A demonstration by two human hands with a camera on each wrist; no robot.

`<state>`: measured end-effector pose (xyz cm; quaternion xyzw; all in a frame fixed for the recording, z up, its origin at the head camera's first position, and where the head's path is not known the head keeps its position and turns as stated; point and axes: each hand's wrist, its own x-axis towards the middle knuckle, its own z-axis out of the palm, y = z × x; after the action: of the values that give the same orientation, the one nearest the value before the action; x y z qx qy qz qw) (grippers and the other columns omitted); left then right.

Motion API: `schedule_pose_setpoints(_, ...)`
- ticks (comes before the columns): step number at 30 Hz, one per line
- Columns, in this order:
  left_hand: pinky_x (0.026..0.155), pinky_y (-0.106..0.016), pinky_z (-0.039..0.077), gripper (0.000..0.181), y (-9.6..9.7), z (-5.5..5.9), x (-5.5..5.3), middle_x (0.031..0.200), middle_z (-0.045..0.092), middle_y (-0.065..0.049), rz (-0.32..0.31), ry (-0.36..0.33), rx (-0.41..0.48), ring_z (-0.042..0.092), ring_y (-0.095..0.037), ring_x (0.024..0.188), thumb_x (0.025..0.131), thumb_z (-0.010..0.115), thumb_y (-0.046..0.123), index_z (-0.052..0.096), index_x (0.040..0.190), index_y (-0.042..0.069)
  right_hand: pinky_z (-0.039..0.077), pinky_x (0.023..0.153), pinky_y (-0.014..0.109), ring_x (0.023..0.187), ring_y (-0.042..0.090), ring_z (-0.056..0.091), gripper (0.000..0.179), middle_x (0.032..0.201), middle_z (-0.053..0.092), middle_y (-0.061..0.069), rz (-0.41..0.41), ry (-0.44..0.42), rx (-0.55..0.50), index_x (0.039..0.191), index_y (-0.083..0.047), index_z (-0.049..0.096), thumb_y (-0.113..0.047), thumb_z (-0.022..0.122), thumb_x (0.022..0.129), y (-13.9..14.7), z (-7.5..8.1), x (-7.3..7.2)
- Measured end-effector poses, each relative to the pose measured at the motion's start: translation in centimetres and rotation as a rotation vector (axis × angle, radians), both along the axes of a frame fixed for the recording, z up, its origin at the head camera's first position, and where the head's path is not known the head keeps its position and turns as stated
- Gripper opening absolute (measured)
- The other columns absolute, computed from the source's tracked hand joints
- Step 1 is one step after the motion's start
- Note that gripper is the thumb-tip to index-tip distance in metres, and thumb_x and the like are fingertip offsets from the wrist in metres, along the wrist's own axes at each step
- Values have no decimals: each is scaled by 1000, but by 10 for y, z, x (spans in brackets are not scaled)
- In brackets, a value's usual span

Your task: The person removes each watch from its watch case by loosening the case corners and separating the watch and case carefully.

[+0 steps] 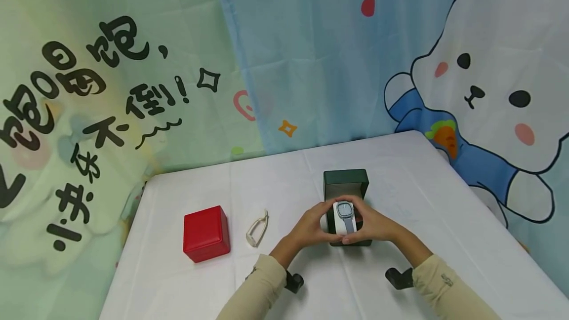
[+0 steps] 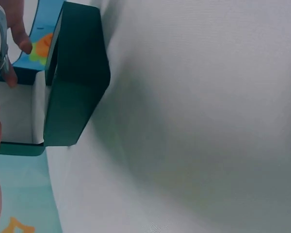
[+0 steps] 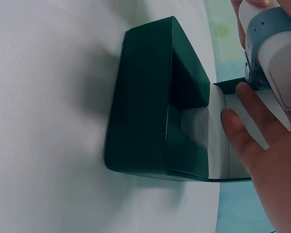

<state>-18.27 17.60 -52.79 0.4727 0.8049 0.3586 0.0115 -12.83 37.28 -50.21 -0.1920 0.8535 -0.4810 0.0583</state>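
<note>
A wristwatch (image 1: 345, 210) with a light blue strap is wrapped round a white cushion (image 3: 277, 46). My left hand (image 1: 312, 225) and right hand (image 1: 377, 223) grip the cushion from both sides, with thumbs below and fingers above. Behind and beneath them stands a green watch box (image 1: 345, 178), its lid raised. The pale lining (image 3: 235, 141) of the box shows in both wrist views. In the right wrist view, the watch face is turned away from the box and two right fingers (image 3: 237, 131) are spread. Part of the left hand is cut off in the left wrist view.
Left of the hands, a closed red box (image 1: 206, 234) sits on the white-covered table (image 1: 169, 290). Between it and the left hand lies a slim pale loop (image 1: 258, 229), a bracelet or watch. Printed curtains (image 1: 306, 63) hang behind the table.
</note>
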Motion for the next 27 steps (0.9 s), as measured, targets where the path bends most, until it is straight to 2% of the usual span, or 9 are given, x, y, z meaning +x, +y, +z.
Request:
schedule_pose_setpoints(6, 97, -24, 43, 81, 0, 0, 0, 126, 54, -10, -9, 1, 18, 53, -18, 115, 68, 80, 23, 39, 135, 5, 49, 76, 29, 93, 8, 48, 81, 118, 40, 16, -42, 49, 36, 124, -4, 32, -22, 83, 64, -3, 0, -1)
schedule_pose_setpoints(10, 95, -26, 45, 80, 0, 0, -1, 124, 55, -12, -1, -35, 25, 54, -20, 113, 68, 80, 21, 39, 134, 4, 50, 71, 27, 88, 6, 46, 79, 112, 38, 14, -96, 91, 62, 118, -1, 31, -23, 84, 62, -5, -1, -1)
schedule_pose_setpoints(14, 93, -30, 47, 79, 1, -1, -2, 120, 56, -11, 12, -72, 35, 55, -20, 110, 68, 79, 20, 39, 134, 4, 50, 68, 29, 86, 8, 45, 80, 114, 37, 17, -139, 103, 82, 120, 0, 29, -21, 82, 64, -4, -1, 2)
schedule_pose_setpoints(20, 92, -32, 48, 77, 3, 1, -2, 118, 57, -12, 8, -113, 51, 57, -22, 108, 69, 79, 20, 40, 133, 2, 49, 67, 23, 90, 18, 47, 82, 118, 37, 22, -145, 65, 99, 129, 1, 27, -20, 78, 68, 0, 0, 5)
schedule_pose_setpoints(27, 90, -32, 49, 78, 5, 0, -2, 119, 57, -11, -20, -93, 42, 56, -19, 107, 69, 79, 21, 40, 133, 4, 49, 67, 27, 87, 18, 48, 82, 118, 39, 21, -118, -1, 59, 132, -2, 26, -19, 77, 70, 7, 1, 6)
